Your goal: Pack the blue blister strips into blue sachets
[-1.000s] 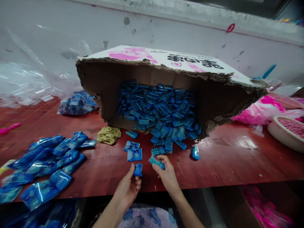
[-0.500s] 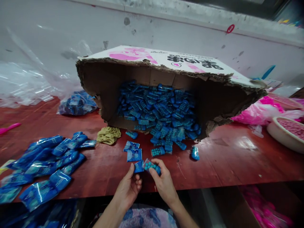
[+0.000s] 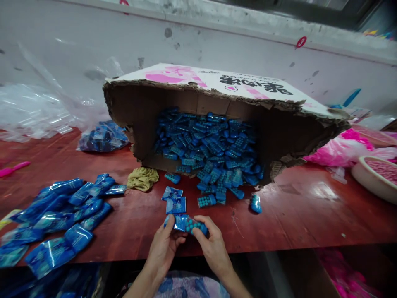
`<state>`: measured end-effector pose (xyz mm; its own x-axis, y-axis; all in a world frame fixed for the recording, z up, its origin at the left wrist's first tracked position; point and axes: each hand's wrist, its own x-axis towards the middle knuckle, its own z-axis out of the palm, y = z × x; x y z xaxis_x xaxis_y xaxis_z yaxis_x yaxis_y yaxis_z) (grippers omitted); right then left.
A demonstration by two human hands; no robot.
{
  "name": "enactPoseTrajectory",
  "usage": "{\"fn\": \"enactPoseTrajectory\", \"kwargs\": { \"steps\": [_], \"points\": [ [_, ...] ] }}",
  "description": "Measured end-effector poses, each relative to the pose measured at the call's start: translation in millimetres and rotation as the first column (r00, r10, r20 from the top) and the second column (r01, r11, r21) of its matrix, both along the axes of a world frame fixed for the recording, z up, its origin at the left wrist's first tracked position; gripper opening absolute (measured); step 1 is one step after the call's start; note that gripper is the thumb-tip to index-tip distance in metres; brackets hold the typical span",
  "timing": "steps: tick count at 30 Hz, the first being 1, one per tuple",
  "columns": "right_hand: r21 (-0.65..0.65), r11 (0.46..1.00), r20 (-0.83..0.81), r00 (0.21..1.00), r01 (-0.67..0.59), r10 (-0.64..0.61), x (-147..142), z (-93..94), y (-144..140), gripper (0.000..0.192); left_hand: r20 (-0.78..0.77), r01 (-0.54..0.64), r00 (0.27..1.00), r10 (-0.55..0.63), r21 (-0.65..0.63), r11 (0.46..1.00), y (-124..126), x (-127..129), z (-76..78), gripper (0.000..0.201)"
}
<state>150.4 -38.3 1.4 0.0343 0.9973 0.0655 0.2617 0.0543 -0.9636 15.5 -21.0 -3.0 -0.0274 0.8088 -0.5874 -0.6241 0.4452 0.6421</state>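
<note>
Between thumb and fingers, my left hand [image 3: 166, 242] pinches a small blue printed packet [image 3: 180, 222]. My right hand [image 3: 212, 242] is closed on a small clear-and-blue container of blue beads [image 3: 192, 226], whose clear end meets the packet's right edge; whether it is inside the packet I cannot tell. Just beyond my hands lie two flat blue packets [image 3: 175, 205]. Many similar bead containers [image 3: 214, 140] fill a torn cardboard box [image 3: 273, 145] lying on its side, and several spill out in front of it. One container [image 3: 256, 203] lies apart on the right.
A pile of filled blue packets [image 3: 62, 211] covers the left of the red table [image 3: 279, 223]. A yellowish cloth [image 3: 142, 179] lies by the box. Behind are a bag of blue packets [image 3: 102, 136] and clear plastic bags [image 3: 34, 111]. A bowl of pink beads [image 3: 369, 178] stands far right.
The packet and the bead container have come together in front of me, the container's clear end now against the packet. My left hand has shifted slightly left, and the view has tilted a little.
</note>
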Motion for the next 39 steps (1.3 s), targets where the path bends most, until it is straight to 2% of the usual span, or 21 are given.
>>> {"fn": "enactPoseTrajectory", "kwargs": {
  "steps": [5, 12, 17, 23, 29, 36, 39],
  "points": [
    [-0.089, 0.995, -0.05, 0.998, 0.041, -0.045, -2.0, -1.4, 0.6, 0.021, 0.007, 0.006, 1.0, -0.007, 0.012, 1.0, -0.4, -0.5, -0.4, 0.025],
    [-0.099, 0.995, -0.072, 0.997, 0.009, -0.016, -1.0, -0.3, 3.5, 0.02, -0.09, -0.012, 0.996, 0.021, 0.096, 0.995, 1.7, -2.9, 0.2, 0.03],
    [-0.105, 0.994, -0.061, 0.998, 0.014, -0.021, -1.1, 2.8, 3.8, 0.02, -0.124, -0.038, 0.991, 0.047, 0.077, 0.996, 3.8, -2.9, 0.8, 0.031],
    [-0.107, 0.993, -0.101, 0.993, 0.05, -0.06, -1.9, -4.1, 5.2, 0.025, -0.114, -0.037, 0.992, 0.048, 0.091, 0.995, 5.2, -2.2, 3.0, 0.031],
    [-0.07, 0.997, -0.1, 0.995, -0.027, 0.02, 2.2, -1.7, 6.8, 0.02, -0.215, -0.038, 0.975, 0.059, 0.101, 0.994, 6.1, -4.0, -0.9, 0.033],
    [-0.014, 1.0, -0.048, 0.999, 0.025, -0.025, -11.8, -5.4, 5.3, 0.021, -0.091, 0.02, 0.996, -0.016, 0.041, 0.999, 0.1, 5.8, -5.9, 0.029],
    [0.021, 1.0, -0.047, 0.999, -0.015, 0.016, -14.5, -4.7, 2.9, 0.025, -0.007, 0.061, 0.998, -0.061, 0.012, 0.998, 0.5, 5.0, -5.0, 0.021]
  ]
}}
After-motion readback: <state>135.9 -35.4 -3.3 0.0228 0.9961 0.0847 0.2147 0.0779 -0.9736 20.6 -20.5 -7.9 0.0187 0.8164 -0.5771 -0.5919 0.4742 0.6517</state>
